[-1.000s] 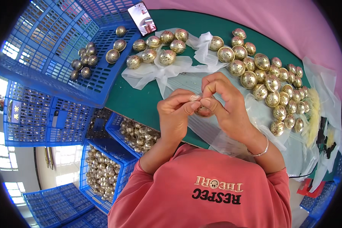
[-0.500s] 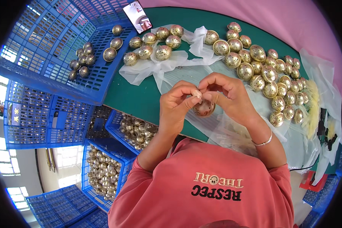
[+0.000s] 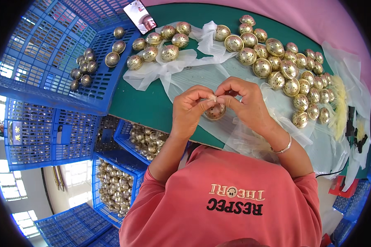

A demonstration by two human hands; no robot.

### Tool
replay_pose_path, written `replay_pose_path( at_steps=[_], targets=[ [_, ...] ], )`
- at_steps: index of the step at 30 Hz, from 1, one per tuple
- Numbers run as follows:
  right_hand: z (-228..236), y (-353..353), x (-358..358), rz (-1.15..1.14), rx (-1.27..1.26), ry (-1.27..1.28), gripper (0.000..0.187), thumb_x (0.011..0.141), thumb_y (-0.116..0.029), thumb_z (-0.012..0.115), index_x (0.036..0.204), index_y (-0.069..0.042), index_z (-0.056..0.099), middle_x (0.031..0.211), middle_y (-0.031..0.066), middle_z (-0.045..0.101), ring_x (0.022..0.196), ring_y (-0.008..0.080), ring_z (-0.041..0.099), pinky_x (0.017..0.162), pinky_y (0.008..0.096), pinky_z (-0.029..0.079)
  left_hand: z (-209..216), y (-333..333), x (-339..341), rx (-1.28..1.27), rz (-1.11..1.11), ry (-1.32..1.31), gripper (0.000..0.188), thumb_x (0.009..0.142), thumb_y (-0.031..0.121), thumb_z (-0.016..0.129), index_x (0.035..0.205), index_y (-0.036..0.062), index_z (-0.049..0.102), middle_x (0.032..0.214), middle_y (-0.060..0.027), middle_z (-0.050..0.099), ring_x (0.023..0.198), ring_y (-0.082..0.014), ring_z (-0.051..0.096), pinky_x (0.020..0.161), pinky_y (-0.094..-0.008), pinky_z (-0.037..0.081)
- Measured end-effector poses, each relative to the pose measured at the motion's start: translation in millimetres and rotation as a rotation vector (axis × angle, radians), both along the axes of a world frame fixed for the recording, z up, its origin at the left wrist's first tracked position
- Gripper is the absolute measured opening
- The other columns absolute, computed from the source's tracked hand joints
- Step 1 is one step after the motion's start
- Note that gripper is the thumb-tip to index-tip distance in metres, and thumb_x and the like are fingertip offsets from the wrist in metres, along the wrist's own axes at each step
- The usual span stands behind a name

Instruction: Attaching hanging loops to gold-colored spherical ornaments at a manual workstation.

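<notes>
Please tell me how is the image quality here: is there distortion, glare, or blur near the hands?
Head view: strong fisheye, so the blue crates and the table edge bend toward the black rim; windows at lower left are blown out; the gold balls show small glints; the left hand, right hand and the ball between them look sharp.

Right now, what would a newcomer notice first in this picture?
Both hands meet at the centre: the left hand and right hand pinch a golden pierced ball over the green table. Many more golden balls lie behind them, and a blue plastic crate stands at the left.
</notes>
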State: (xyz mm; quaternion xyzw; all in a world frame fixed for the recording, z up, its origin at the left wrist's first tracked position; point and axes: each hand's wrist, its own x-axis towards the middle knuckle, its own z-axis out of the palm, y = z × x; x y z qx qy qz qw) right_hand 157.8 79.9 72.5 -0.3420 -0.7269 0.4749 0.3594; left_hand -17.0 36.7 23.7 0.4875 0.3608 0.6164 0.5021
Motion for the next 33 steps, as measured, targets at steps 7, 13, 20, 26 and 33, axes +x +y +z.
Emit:
replay_pose_path(
  at_steps=[7,13,20,26,33],
  targets=[
    [-24,3,-3,-0.019,0.069,-0.014,0.010,0.079,0.002,0.067,0.086,0.001,0.060,0.081,0.0076,0.060,0.072,0.0172,0.058,0.065,0.0292,0.047,-10,1,3,-0.063,0.056,0.037,0.007,0.082,-0.001,0.069,0.088,-0.0041,0.068,0.092,-0.0063,0.064,0.081,-0.0113,0.061,0.072,-0.0240,0.049],
    [-30,-1,-16,-0.105,0.540,-0.101,0.016,0.079,0.007,0.060,0.088,-0.002,0.050,0.078,0.0120,0.052,0.068,0.0300,0.052,0.059,0.0354,0.044,-6,-7,17,-0.087,0.148,-0.047,0.010,0.088,0.002,0.064,0.096,-0.0040,0.062,0.089,-0.0063,0.065,0.078,-0.0095,0.062,0.070,-0.0229,0.050],
    [4,-15,-9,-0.019,0.619,-0.056,0.011,0.083,-0.001,0.062,0.091,-0.004,0.054,0.084,0.0086,0.054,0.072,0.0222,0.054,0.063,0.0299,0.044,17,-18,15,-0.149,0.041,-0.298,0.012,0.092,0.009,0.063,0.095,-0.0009,0.058,0.076,-0.0039,0.062,0.065,-0.0079,0.057,0.059,-0.0199,0.046],
    [23,-1,17,0.158,0.130,0.132,0.013,0.087,-0.003,0.063,0.099,-0.002,0.061,0.094,0.0029,0.057,0.082,0.0105,0.054,0.073,0.0241,0.046,30,-20,19,-0.171,-0.066,-0.253,0.015,0.090,0.012,0.066,0.092,0.0004,0.058,0.074,-0.0042,0.061,0.060,-0.0071,0.052,0.056,-0.0196,0.042],
    [2,5,23,0.156,-0.139,0.294,0.008,0.087,-0.006,0.066,0.092,-0.001,0.062,0.094,0.0033,0.058,0.077,0.0082,0.053,0.068,0.0222,0.045,27,-7,33,-0.217,-0.093,-0.255,0.016,0.089,0.013,0.068,0.089,0.0003,0.058,0.070,-0.0032,0.061,0.058,-0.0070,0.053,0.052,-0.0191,0.042]
  ],
)
